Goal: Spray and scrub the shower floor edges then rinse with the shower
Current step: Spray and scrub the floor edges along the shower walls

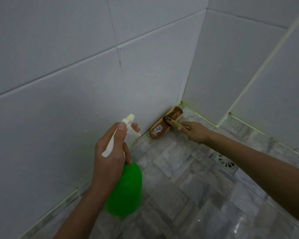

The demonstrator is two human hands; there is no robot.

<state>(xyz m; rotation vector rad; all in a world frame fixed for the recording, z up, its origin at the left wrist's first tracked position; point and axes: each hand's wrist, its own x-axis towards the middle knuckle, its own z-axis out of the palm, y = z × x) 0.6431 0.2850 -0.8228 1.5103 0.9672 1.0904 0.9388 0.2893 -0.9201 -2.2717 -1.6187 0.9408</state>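
The left hand point(109, 152) grips the neck of a green plastic spray bottle point(124, 188); it looks light and maybe slippery. The right hand point(195, 131) wraps the stiff handle of a wooden scrub brush point(166, 123), pressed down in the floor's corner edge point(181, 105).

Green spray bottle point(124, 188), white trigger head, gripped in left hand point(110, 152), nozzle pointing at far wall base. Wooden-backed scrub brush point(164, 124), yellow-green bristles down on floor edge point(76, 188) near far corner; right hand point(195, 131) grips handle.
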